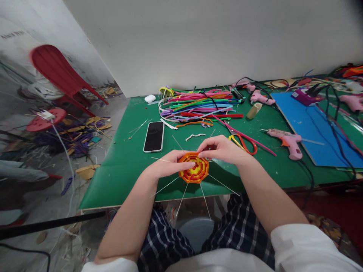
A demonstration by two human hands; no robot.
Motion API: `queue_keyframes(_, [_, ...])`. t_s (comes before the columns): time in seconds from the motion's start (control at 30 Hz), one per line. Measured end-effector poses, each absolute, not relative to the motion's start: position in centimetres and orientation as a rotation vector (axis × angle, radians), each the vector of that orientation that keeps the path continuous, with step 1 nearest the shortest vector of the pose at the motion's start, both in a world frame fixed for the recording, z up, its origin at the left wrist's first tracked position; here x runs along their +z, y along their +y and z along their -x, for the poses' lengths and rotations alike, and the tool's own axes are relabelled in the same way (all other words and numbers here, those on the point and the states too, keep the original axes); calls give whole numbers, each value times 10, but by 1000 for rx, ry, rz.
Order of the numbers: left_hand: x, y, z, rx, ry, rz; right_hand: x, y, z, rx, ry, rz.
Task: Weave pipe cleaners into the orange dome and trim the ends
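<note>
Bare forearms came from the bottom edge to an orange, red and yellow woven disc with thin white spokes (193,167), held at centre frame above the near edge of the green table (119,170). The left hand (167,166) pinched its left rim with curled fingers. The right hand (221,149) pinched its upper rim, fingertips pressed together. A black smartphone (154,136) lay at upper left.

Left hand (166,166) and right hand (221,149) meet, fingers (202,153) pinched, forearms converging

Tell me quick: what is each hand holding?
Left hand: closed on the orange, red and yellow woven octagonal disc.
Right hand: pinching its top edge.
</note>
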State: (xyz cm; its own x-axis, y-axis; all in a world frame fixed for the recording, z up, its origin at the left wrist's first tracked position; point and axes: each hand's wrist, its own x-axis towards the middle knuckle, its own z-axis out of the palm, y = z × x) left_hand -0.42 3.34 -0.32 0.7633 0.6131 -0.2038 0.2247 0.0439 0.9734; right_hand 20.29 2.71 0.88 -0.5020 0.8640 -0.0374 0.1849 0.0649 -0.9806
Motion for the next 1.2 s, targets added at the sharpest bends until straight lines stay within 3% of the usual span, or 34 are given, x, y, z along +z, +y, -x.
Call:
queue_keyframes(0.33, [-2,24,-8,636,943,-1852,2,30,-204,1436,-1686,1054])
queue_keyframes(1.2, [-12,27,-14,929,1114,-1402,-5,35,-208,1621,-1418,1006])
